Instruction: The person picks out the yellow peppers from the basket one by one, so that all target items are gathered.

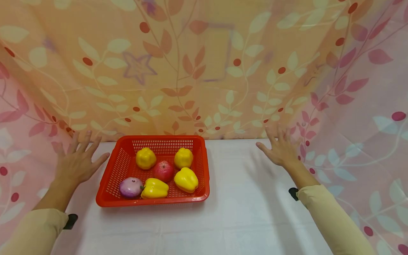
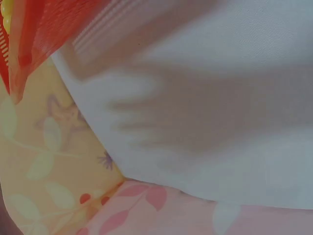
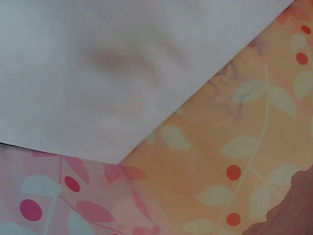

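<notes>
Left of a red plastic basket (image 1: 153, 202), my left hand (image 1: 74, 164) is held up with its fingers spread and nothing in it. Over the right part of the table, my right hand (image 1: 282, 148) is likewise spread and holds nothing. Inside the basket lie several yellow bell peppers (image 1: 186, 180), a red pomegranate (image 1: 164, 171) and a purple eggplant (image 1: 131, 187), round in shape. In the left wrist view the basket's side (image 2: 54, 29) shows at the top left. A piece of the right hand (image 3: 288, 210) enters the right wrist view at the lower right corner.
A white cloth (image 1: 236, 205) covers the table. Patterned curtains with leaves hang at the back (image 1: 204, 71), the left (image 1: 19, 148) and the right (image 1: 366, 141). Hand shadows fall on the cloth, and dark bands (image 1: 71, 221) sit at both cuffs.
</notes>
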`<state>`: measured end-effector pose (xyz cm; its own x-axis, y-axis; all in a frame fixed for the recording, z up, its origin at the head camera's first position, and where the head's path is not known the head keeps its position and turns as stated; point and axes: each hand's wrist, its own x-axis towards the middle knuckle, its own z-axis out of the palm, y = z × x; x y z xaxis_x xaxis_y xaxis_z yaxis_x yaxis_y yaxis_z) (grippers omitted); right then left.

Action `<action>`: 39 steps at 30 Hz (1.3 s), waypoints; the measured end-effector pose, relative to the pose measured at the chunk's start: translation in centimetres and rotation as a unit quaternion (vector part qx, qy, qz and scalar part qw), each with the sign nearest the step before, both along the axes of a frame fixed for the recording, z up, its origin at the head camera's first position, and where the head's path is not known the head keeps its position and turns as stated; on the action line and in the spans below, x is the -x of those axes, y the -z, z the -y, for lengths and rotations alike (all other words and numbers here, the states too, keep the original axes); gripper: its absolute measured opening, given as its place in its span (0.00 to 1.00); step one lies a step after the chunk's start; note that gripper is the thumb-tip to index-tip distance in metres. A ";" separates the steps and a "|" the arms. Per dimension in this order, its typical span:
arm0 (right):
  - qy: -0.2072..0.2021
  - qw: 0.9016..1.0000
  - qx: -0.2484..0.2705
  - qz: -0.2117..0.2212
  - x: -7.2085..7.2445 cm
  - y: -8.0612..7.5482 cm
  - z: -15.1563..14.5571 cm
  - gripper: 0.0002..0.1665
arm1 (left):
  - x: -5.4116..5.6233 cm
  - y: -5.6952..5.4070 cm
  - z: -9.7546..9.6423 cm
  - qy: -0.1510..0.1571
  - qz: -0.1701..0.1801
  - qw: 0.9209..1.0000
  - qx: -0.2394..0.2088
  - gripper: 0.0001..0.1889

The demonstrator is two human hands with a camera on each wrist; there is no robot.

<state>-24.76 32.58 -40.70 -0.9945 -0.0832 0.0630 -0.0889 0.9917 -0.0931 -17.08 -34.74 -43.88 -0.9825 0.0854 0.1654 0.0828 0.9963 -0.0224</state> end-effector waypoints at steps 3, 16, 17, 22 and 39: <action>-0.018 1.000 0.015 0.005 -0.2 -0.4 0.7 0.54 | 0.0 -0.2 -0.4 0.016 0.003 1.000 0.001 0.45; -0.071 0.975 0.184 0.097 -0.8 -1.9 4.0 0.53 | -1.0 1.0 -0.5 0.137 0.013 0.990 0.016 0.46; -0.073 0.972 0.197 0.105 -0.9 -2.0 4.3 0.53 | -1.0 1.1 -0.5 0.140 0.018 0.990 0.012 0.46; -0.095 0.951 0.262 0.132 -1.3 -2.7 5.5 0.55 | -1.2 1.8 -0.6 0.155 0.031 0.987 -0.002 0.46; -0.150 0.910 0.328 0.206 -2.5 -3.2 9.3 0.61 | -1.6 1.9 -0.8 0.144 0.120 0.982 0.012 0.47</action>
<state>-22.27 23.28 -37.55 -0.8836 -0.4341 -0.1755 -0.1706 0.6475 -0.7427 -15.51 -33.97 -45.77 -0.9276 0.3662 -0.0741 0.3665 0.9304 0.0090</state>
